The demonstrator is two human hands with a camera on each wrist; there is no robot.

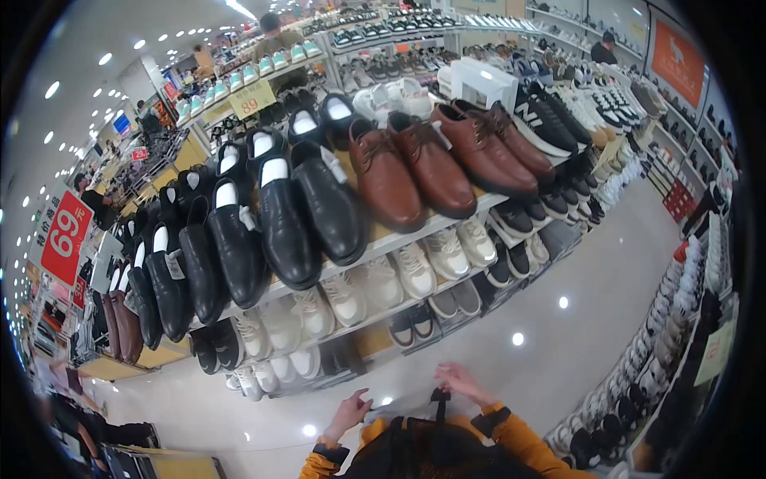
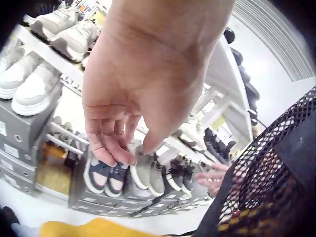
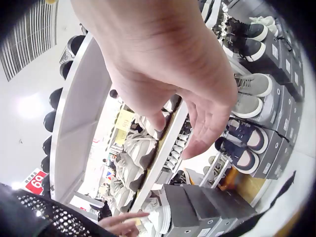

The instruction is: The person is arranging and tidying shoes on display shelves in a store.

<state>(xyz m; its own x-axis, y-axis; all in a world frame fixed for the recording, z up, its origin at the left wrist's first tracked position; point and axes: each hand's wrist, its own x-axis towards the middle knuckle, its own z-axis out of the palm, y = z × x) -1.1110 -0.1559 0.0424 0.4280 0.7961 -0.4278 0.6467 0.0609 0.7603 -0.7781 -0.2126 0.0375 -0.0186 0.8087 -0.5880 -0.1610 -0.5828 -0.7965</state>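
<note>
My left hand (image 1: 349,414) hangs in front of my body with loosely bent fingers and holds nothing. To its right my right hand (image 1: 464,384) is raised at a similar height, also holding nothing, and the two are apart. Ahead of both stands a shoe rack. Black leather loafers (image 1: 291,231) and brown lace-up shoes (image 1: 427,172) line its top shelf, with pale sneakers (image 1: 379,281) on the shelf below. In the left wrist view, dark sneakers with pink toes (image 2: 103,175) sit beyond my fingertips. Grey sneakers (image 3: 249,94) show beside my right hand in the right wrist view.
Grey shoe boxes (image 2: 19,143) are stacked under the lower shelf. Another low rack of shoes (image 1: 630,399) runs along the right side of the shiny floor (image 1: 511,351). A red price sign (image 1: 61,234) stands at the left, and several people are farther back.
</note>
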